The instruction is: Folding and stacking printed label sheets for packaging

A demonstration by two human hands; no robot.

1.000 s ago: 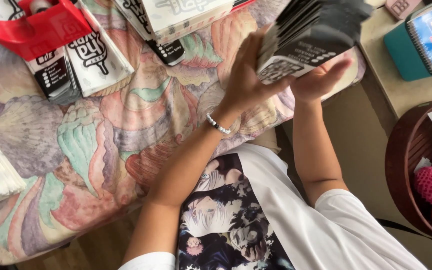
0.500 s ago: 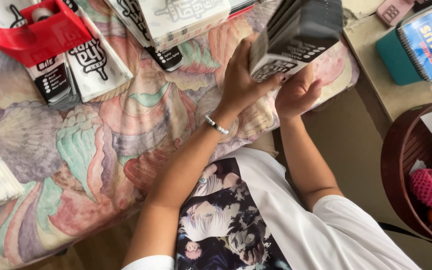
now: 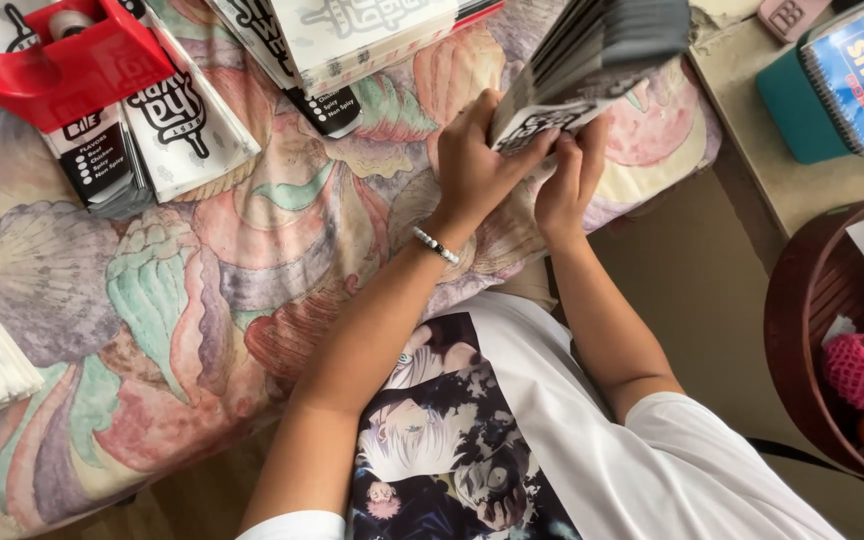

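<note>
My left hand (image 3: 472,170) and right hand (image 3: 567,185) both hold tight to the stack of flat packets (image 3: 592,65) — it sticks up past my fingers, maybe resting on the shell-print cloth (image 3: 252,260).

- Open cloth (image 3: 252,260) mid-table, left of left hand (image 3: 477,170): free passage.
- Far edge blocked: red dispenser (image 3: 72,60), flat packs (image 3: 167,125), taller pile (image 3: 352,40).
- Stack (image 3: 592,60) fills space above both hands.
- Right side crowded: teal box (image 3: 802,100), basket (image 3: 802,320).
</note>
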